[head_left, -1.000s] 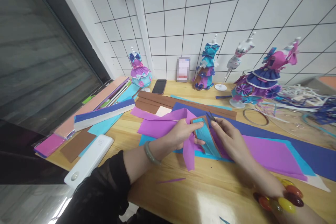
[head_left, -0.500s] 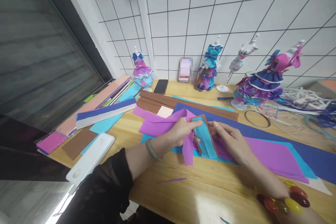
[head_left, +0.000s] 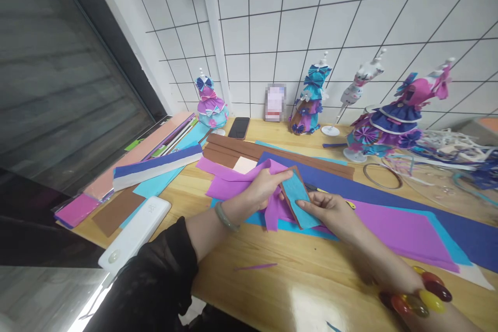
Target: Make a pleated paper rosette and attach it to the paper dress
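Observation:
Between my hands is a folded strip of crepe paper [head_left: 294, 192], light blue on top with a brown edge, tilted above the table. My left hand [head_left: 267, 185] pinches its upper left end, the thumb lying across the corner. On the lower right side, my right hand [head_left: 330, 211] grips it with the thumb pressed on the blue face. Purple crepe paper [head_left: 233, 187] lies under and around my left hand, and one loose end hangs below it. Scissors [head_left: 351, 205], yellow at the handle, lie partly hidden behind my right hand.
Dark blue paper [head_left: 462, 233] and a purple sheet [head_left: 404, 231] spread to the right. Dressed mini mannequins [head_left: 311, 93] stand along the wall. A phone [head_left: 238, 128] lies at the back, a white power bank [head_left: 136, 231] at left, and a thin purple scrap [head_left: 256, 266] in front.
My right thumb has come onto the blue face of the folded paper, lower down. The strip has shifted slightly up and left, and the scissors now show behind my right hand.

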Motion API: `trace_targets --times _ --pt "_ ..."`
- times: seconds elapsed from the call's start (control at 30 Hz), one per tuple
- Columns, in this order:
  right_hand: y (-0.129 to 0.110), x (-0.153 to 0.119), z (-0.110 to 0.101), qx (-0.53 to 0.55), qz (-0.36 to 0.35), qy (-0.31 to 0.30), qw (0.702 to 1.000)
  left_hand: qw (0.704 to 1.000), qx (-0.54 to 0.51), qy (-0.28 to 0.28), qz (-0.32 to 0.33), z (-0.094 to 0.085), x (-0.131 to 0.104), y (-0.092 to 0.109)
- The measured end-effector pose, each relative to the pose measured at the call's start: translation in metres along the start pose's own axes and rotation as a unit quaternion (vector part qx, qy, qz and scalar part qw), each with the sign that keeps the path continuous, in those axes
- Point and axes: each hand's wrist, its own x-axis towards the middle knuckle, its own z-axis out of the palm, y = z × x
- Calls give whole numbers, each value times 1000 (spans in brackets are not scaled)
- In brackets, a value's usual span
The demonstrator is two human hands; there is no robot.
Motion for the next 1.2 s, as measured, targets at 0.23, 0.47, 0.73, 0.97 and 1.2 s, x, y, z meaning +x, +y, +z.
trace_targets --times 0.23,0.47,0.73,0.97,1.2 --pt "-2 -2 -3 60 -2 40 997 996 -91 23 -12 -6 5 13" --pt "-6 -1 -6 138 -46 70 987 976 -206 -41 -51 -8 11 7" --pt "-6 -5 0 128 -40 56 989 977 -196 -70 -42 -1 6 -1" --pt "-2 1 1 86 -25 59 994 990 -140 -34 -3 8 -4 3" --pt "7 3 3 -13 -65 55 996 994 -100 33 32 4 -1 -7"
